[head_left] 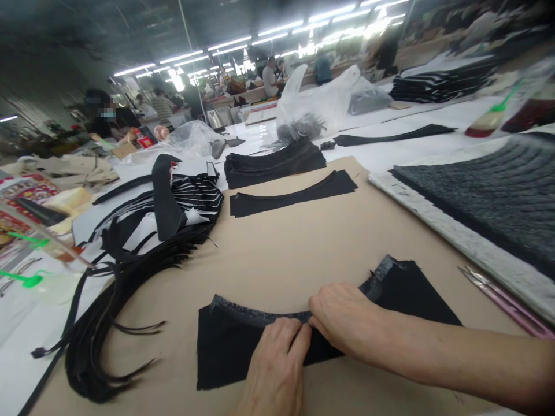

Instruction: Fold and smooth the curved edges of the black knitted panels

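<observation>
A black fabric piece (pixel 234 352) with a concave curved upper edge lies flat in front of me. Along that curve runs a narrow grey-speckled edge strip (pixel 247 312), raised or folded at the far right end. My left hand (pixel 280 352) presses on the middle of the curve, its fingertips closed at the edge. Just right of it, my right hand (pixel 340 315) is curled, pinching the same edge, and its forearm covers part of the piece. Farther back lies a similar black curved piece (pixel 295 196), with a stack of such pieces (pixel 273 164) behind it.
Tan board (pixel 260 254) covers the work surface. Black strips (pixel 99 335) hang in a bundle at left. Pink-handled snips (pixel 503 300) lie at right beside a white slab (pixel 455 242) bearing layered grey-speckled pieces (pixel 485 190). Green-tipped bottles (pixel 56 286) stand at left. People work in the background.
</observation>
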A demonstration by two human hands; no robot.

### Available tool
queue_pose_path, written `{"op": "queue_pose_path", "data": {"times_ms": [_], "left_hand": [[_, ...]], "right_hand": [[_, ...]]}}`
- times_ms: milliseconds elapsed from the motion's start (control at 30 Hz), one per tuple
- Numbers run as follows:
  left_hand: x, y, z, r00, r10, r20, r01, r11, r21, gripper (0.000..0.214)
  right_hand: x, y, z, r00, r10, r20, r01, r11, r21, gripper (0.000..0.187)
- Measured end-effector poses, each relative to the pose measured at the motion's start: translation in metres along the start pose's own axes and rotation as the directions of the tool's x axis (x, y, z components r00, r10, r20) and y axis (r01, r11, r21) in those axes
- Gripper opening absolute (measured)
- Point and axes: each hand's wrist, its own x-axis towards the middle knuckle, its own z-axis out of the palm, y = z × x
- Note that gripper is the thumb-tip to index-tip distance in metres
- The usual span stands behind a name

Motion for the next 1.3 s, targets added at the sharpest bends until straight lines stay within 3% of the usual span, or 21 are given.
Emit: {"op": "queue_pose_path", "data": {"times_ms": [200,367,500,667,933,1300], "left_hand": [[-0.01,-0.012,0.017,0.99,0.112,0.082,-0.12,0.988,0.093,0.049],[-0.015,-0.019,0.024,0.989,0.113,0.099,-0.125,0.984,0.125,0.047],[-0.018,-0.012,0.033,0.999,0.038,0.0,-0.037,0.988,0.149,0.045],[-0.017,-0.008,0.035,0.998,0.027,-0.057,-0.017,0.983,0.181,0.044],[-0.017,-0.006,0.036,0.996,0.039,-0.083,-0.017,0.967,0.253,0.042],[-0.013,-0.004,0.034,0.996,0.059,-0.072,-0.035,0.955,0.293,0.039]], "right_hand": [[-0.012,0.032,-0.029,0.994,0.012,0.111,-0.018,0.998,0.054,0.024],[-0.022,0.066,-0.049,0.966,0.003,0.258,-0.036,0.992,0.121,0.028],[-0.021,0.077,-0.036,0.966,-0.019,0.257,-0.032,0.98,0.195,0.023],[-0.018,0.081,-0.019,0.975,-0.019,0.223,-0.026,0.98,0.195,0.024],[-0.017,0.075,-0.025,0.962,-0.001,0.272,-0.035,0.991,0.127,0.025],[-0.018,0.075,-0.017,0.982,-0.005,0.189,-0.018,0.993,0.117,0.024]]}}
